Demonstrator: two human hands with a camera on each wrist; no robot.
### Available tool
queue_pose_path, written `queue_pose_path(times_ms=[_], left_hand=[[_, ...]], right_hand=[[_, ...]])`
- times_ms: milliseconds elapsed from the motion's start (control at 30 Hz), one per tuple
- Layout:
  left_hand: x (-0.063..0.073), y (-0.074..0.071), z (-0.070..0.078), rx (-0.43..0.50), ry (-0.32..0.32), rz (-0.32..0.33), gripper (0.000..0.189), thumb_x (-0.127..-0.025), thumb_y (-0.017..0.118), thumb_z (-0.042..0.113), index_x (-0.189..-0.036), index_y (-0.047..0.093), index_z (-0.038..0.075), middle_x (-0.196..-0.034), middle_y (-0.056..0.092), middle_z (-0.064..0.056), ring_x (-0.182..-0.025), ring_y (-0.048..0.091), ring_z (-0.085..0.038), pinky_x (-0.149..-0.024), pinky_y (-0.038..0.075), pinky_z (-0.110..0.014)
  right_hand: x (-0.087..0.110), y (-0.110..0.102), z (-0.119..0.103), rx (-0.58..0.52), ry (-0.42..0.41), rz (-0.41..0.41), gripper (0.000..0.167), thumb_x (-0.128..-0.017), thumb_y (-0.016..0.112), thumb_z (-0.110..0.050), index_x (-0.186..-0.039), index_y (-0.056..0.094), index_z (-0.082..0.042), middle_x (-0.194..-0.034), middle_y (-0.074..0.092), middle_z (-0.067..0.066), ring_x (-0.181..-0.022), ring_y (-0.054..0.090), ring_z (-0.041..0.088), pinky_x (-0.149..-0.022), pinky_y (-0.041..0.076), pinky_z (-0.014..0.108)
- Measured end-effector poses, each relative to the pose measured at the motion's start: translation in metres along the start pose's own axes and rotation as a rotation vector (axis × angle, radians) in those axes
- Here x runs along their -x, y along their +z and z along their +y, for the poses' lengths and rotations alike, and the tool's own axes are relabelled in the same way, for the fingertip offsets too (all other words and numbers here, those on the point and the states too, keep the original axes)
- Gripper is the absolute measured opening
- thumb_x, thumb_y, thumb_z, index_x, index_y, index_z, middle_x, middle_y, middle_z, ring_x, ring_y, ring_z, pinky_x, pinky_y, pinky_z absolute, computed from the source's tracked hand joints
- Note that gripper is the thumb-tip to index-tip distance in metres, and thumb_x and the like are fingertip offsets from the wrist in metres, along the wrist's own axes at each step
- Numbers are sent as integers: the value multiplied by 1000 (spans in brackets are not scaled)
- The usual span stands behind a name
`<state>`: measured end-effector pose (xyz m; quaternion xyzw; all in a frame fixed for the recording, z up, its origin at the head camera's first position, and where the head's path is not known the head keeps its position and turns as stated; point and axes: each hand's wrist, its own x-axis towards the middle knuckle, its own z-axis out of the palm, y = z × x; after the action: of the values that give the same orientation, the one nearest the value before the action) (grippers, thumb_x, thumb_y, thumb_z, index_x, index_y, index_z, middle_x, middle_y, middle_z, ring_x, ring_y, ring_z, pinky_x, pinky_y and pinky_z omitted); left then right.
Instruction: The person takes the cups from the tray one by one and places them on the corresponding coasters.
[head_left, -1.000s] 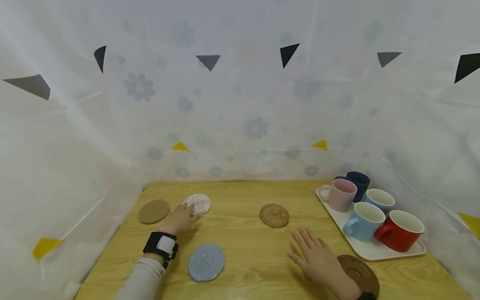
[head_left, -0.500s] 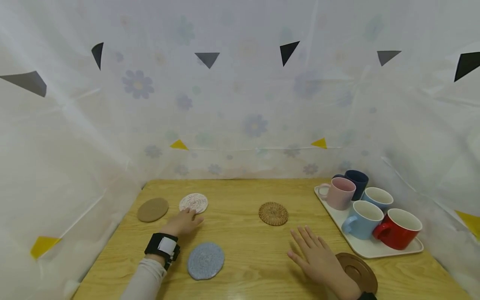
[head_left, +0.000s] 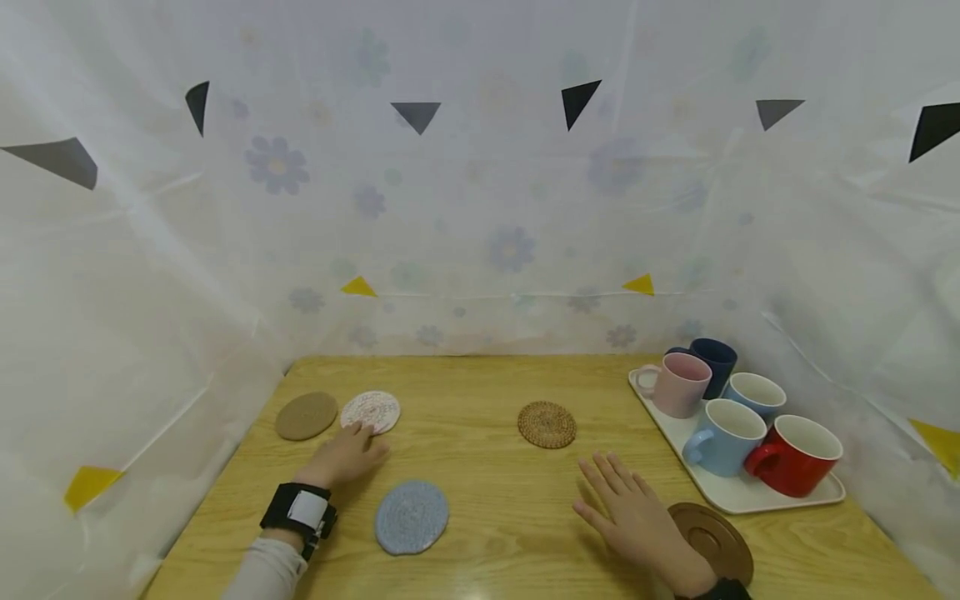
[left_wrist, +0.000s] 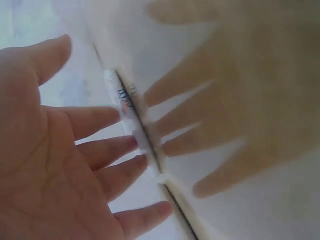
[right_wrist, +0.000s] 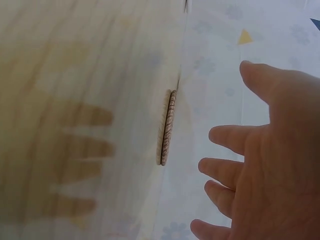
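Note:
At the left, my left hand (head_left: 343, 458) reaches over the table with its fingertips on the near edge of a white speckled round coaster (head_left: 372, 408). The left wrist view shows those fingers (left_wrist: 117, 150) extended and spread, with the coaster (left_wrist: 131, 117) edge-on at their tips. A tan round coaster (head_left: 306, 417) lies just left of the white one, and a blue-grey coaster (head_left: 412, 517) nearer me. My right hand (head_left: 633, 521) hovers palm down above the table, holding nothing, fingers spread. Ahead of it lies a woven brown coaster (head_left: 547, 425), seen edge-on in the right wrist view.
A white tray (head_left: 731, 498) at the right bears several mugs: a pink one (head_left: 681, 387), a navy one (head_left: 716, 364), light blue ones and a red one (head_left: 798, 462). A dark brown round coaster (head_left: 712, 542) lies beside my right wrist. Sheeting surrounds the wooden table (head_left: 480, 383).
The white coaster has slid left, close to the tan one, along with my left hand. My right hand stays almost where it was.

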<state>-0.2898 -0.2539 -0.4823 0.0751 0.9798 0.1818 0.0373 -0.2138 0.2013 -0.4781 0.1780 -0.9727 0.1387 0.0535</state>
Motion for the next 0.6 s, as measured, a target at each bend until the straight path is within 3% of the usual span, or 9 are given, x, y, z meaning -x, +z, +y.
queue_pose_path(times_ms=[167,333,600], left_hand=[[21,-1,3,-11,15,38,69,-99,49,48,-147,38,-1,-151,33,-32,-141,29,-49,-106,25,-73],[50,-9,24,-16,86,42,66,-98,51,48,-145,43,1,-150,39,-27,-138,36,-47,-102,28,-75],[95,-9,58,51,197,-133,64,-95,51,54,-139,52,8,-150,42,-23,-140,36,-45,-102,27,-76]], right_hand=[[-11,3,4,1,-5,-25,67,-97,45,-56,-147,43,-12,-155,37,17,-145,29,39,-111,27,66],[-30,6,11,8,-4,-52,67,-98,44,-55,-147,42,-9,-154,37,19,-145,30,41,-110,27,67],[-53,7,9,-45,3,-120,71,-98,44,-56,-147,41,-5,-154,35,22,-146,25,43,-113,22,67]])
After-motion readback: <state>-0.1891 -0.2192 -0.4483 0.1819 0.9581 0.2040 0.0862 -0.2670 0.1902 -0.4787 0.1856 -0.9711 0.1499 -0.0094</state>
